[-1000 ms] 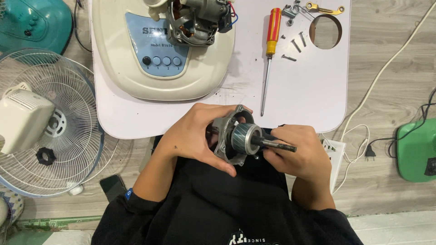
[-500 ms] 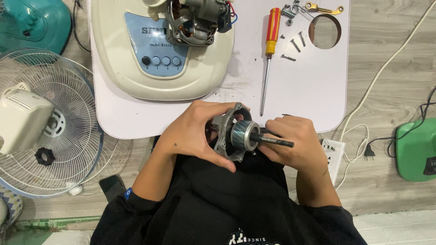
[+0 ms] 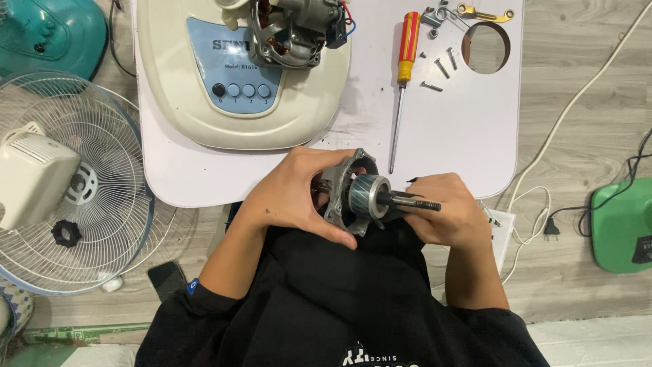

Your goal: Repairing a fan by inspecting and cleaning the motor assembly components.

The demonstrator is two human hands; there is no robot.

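Note:
My left hand (image 3: 292, 197) grips a grey metal motor housing (image 3: 343, 187) over my lap, just below the white board's near edge. A silver ribbed rotor (image 3: 369, 196) sits in the housing's open end, its dark shaft (image 3: 411, 201) pointing right. My right hand (image 3: 451, 214) holds that shaft from below, fingers curled around it. Both hands are close together, touching the same motor assembly.
A white board (image 3: 462, 143) carries a cream fan base (image 3: 204, 102) with buttons and an exposed motor (image 3: 292, 30), a red-and-yellow screwdriver (image 3: 405, 68), loose screws (image 3: 441, 68) and a brass bracket (image 3: 483, 12). A white fan guard (image 3: 81, 190) lies left; cables and a green object (image 3: 621, 224) lie right.
The rotor and shaft have slid slightly further out of the housing to the right, and my right hand has shifted along the shaft. My left hand stays put.

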